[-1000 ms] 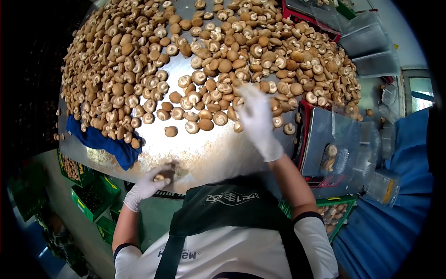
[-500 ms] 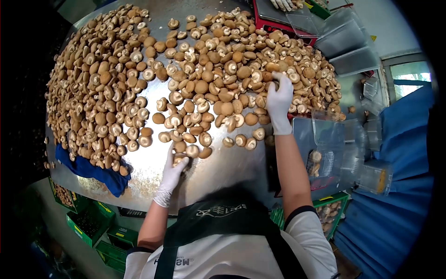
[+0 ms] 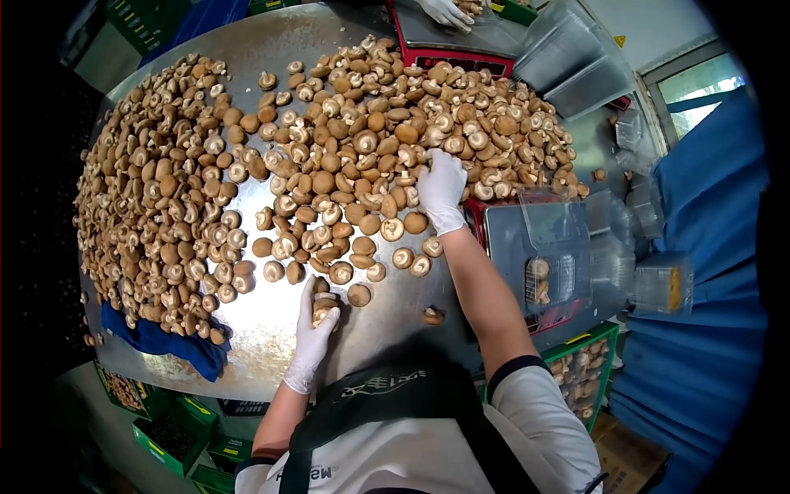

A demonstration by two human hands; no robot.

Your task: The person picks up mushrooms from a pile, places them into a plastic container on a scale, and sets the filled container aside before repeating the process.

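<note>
- Your right hand (image 3: 442, 186) has shifted left and nearer to you, at the edge of the heap (image 3: 377, 122); its fingertips are hidden, so I can't tell whether that grip pinches anything.
- Your left hand's (image 3: 311, 336) grip still wraps mushrooms (image 3: 325, 312), so one hand carries while the other reaches.
- A lone mushroom (image 3: 432, 315) now lies on bare worktop (image 3: 395, 317) near your apron (image 3: 395, 393).
- The clear box (image 3: 563, 278) on the scale (image 3: 500, 235) holds a few mushrooms; the green crate (image 3: 611, 356) below holds many.

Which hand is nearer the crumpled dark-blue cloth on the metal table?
Left. The white-gloved left hand, holding brown mushrooms, is to the right of the cloth, apart from it. The white-gloved right hand is farther right and farther forward, at the brown mushroom pile.
</note>
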